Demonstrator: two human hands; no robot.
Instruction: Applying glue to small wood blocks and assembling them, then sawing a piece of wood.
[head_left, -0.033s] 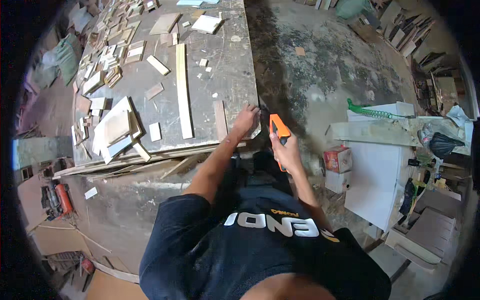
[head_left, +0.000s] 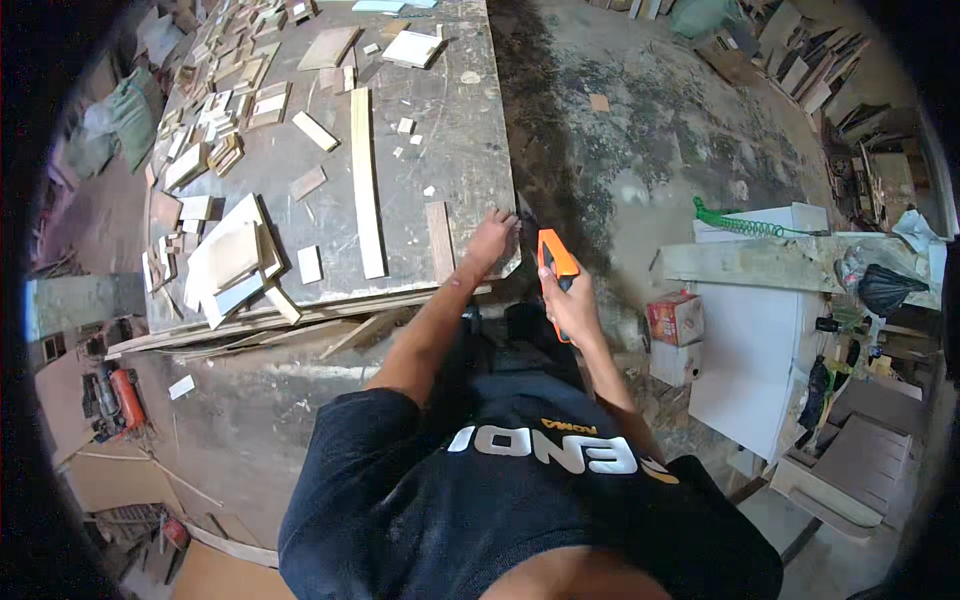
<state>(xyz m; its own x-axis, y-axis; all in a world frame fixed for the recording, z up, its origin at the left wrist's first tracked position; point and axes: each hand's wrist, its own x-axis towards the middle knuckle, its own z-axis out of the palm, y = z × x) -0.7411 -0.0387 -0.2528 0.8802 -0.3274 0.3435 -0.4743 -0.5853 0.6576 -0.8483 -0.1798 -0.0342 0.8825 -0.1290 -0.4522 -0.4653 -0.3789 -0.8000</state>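
Note:
My right hand (head_left: 577, 308) is wrapped round the orange-and-black handle of a handsaw (head_left: 556, 252), just off the right edge of the workbench (head_left: 455, 90). The saw's blade is dark and hard to make out against the floor. At the bench's near right corner, my left hand (head_left: 490, 238) presses down with its fingers bent together at the edge. Whatever lies under those fingers is hidden. A short brown wood strip (head_left: 440, 240) lies just left of this hand, and a long pale strip (head_left: 367, 185) lies farther left.
Stacked boards (head_left: 236, 255) and many wood offcuts (head_left: 222, 110) cover the bench's left side. To the right stand a red-and-white box (head_left: 676, 318), a white panel (head_left: 745, 365) and a ledge (head_left: 740, 267) with a coiled green hose (head_left: 745, 225). A red tool (head_left: 128, 398) sits at lower left.
The saw handle in my right hand has shifted very slightly to the left. My left hand stays at the bench corner.

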